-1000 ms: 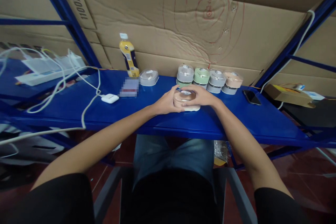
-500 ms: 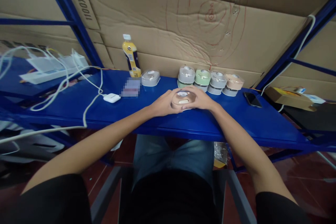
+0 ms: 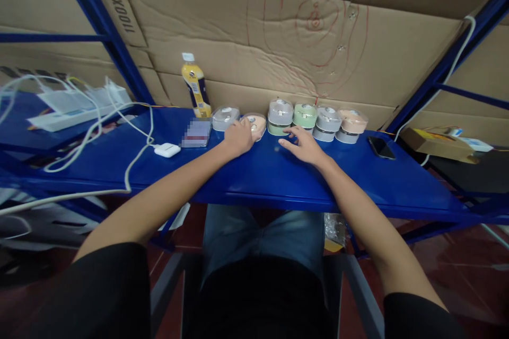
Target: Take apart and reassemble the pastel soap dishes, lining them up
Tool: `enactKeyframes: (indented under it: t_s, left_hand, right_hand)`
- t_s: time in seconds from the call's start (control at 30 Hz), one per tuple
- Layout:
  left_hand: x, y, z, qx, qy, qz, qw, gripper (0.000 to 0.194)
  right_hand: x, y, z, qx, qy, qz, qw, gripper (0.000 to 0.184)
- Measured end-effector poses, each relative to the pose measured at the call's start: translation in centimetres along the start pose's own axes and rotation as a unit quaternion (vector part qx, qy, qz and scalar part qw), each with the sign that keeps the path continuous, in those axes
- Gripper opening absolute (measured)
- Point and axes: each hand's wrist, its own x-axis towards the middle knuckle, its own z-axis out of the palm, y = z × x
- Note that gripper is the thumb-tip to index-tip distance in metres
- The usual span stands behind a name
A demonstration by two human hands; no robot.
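Note:
A peach round-cornered case with a clear lid (image 3: 257,125) sits on the blue tabletop, beside a grey clear-lidded case (image 3: 225,118). My left hand (image 3: 238,137) grips the peach case from its left and front, fingers over its edge; it partly hides the case. My right hand (image 3: 305,146) is open and empty, fingers spread over the table in front of the stacked cases. Those stacks stand two high in a row: grey over green (image 3: 280,112), green on top (image 3: 305,114), grey (image 3: 327,122) and peach (image 3: 352,124).
A yellow drink bottle (image 3: 196,87) stands at the back left, a flat pixelated item (image 3: 195,132) before it. White charger (image 3: 167,150) and cables lie left. A phone (image 3: 382,147) and an open cardboard box (image 3: 439,144) are right. Cardboard (image 3: 222,21) walls the back.
The peach case has moved from the front middle to the back left, beside the lone grey case, with my left hand on it. My right hand has let go and opened.

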Motion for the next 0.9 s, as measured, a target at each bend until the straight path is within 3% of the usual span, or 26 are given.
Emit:
enactKeyframes:
  t_s: [0.13,0.23,0.3,0.43,0.53,0.63,0.77,0.9]
  left_hand:
    - [2.9,0.4,0.5,-0.039,-0.014,0.007,0.999,0.072]
    - [3.1,-0.4,-0.3,-0.05,-0.013,0.028,0.998,0.064]
    - [2.9,-1.3,-1.3,-0.026,0.019,0.027,0.999,0.059]
    - [3.6,-3.3,-2.7,0.046,0.089,-0.057,0.993,0.072]
    - [5.1,-4.4,-2.3,0.069,0.049,-0.129,0.988,0.094]
    - [6.6,-5.0,-1.2,0.052,0.032,-0.17,0.984,0.099]
    - [7.0,-5.3,-0.6,0.006,0.066,-0.187,0.98,0.097]
    - [5.1,-6.1,-2.0,-0.044,0.107,-0.165,0.979,0.088]
  right_hand:
    - [-0.1,0.8,0.1,0.006,-0.004,0.012,1.0,0.066]
    - [0.0,0.9,0.4,0.0,-0.008,0.011,1.0,0.064]
    - [0.1,0.8,0.7,-0.001,-0.01,0.012,1.0,0.062]
    - [0.0,0.5,1.2,0.009,-0.015,0.011,1.0,0.057]
    - [0.0,0.2,1.2,0.008,-0.019,0.006,1.0,0.053]
    - [0.0,0.3,1.0,0.005,-0.018,0.012,1.0,0.049]
    - [0.0,0.5,0.8,0.007,-0.004,0.017,1.0,0.045]
    - [0.1,0.1,0.5,0.014,0.008,0.019,1.0,0.046]
